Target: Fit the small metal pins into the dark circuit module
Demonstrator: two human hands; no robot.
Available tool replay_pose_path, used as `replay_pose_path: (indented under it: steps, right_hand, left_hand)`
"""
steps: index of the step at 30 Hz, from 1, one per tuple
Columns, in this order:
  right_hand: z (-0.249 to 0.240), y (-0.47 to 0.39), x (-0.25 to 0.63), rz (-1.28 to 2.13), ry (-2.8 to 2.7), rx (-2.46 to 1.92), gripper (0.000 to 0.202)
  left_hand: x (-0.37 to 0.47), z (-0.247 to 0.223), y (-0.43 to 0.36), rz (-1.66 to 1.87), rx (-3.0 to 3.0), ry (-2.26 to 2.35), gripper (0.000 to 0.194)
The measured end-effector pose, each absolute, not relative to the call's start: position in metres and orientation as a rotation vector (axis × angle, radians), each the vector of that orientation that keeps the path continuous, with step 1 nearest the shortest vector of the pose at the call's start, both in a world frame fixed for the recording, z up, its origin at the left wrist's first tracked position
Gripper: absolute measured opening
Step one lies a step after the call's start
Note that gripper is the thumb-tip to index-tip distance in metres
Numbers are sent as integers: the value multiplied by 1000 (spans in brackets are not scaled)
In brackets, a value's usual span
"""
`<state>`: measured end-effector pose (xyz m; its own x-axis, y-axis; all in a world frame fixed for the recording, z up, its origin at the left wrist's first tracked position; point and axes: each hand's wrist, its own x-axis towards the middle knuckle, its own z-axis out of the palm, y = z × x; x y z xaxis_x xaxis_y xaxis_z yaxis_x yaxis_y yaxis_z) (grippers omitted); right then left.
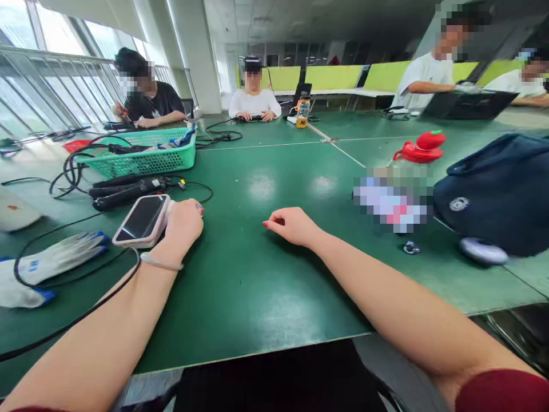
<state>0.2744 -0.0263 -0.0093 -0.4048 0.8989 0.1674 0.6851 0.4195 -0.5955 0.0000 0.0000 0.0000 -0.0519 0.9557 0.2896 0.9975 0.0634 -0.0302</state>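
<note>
My left hand (185, 224) rests on the green table as a loose fist, fingers curled in, with a pale band (160, 261) round the wrist. Right beside it, against its outer side, lies a phone (143, 218) in a light pink case, its screen dark. My right hand (294, 225) also rests on the table, fingers curled and the thumb laid toward the index finger, with a small dark gap between them. Nothing shows in either hand. A thin black cable (72, 325) crosses over my left forearm.
At left are a white-and-blue work glove (64, 260), black handled devices (124, 191) and a green basket (148, 154) with cables. At right stand a red-capped bottle (418, 151), a dark blue bag (497, 194) and a mouse (484, 252). Several people (255, 103) sit or stand around the table (240, 297).
</note>
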Motion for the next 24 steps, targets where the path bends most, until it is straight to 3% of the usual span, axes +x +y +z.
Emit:
replay_pose_path:
  steps: [6,11,17,24]
  right_hand:
    - [-9,-25,274,659,-2265,-1365,30]
    - [-12,-22,273,746,-2332,-1331,18]
    - [-13,-20,272,688,-2372,-1291,30]
    - [-11,-20,271,659,-2418,-1306,36]
  left_hand:
    - [6,-11,0,-338,-2029,-2366,28]
    - [32,-12,-15,-497,-2427,-2248,23]
    - [71,0,-53,-918,-3119,-1826,18]
    - [68,-2,-50,-1011,-3147,-1885,22]
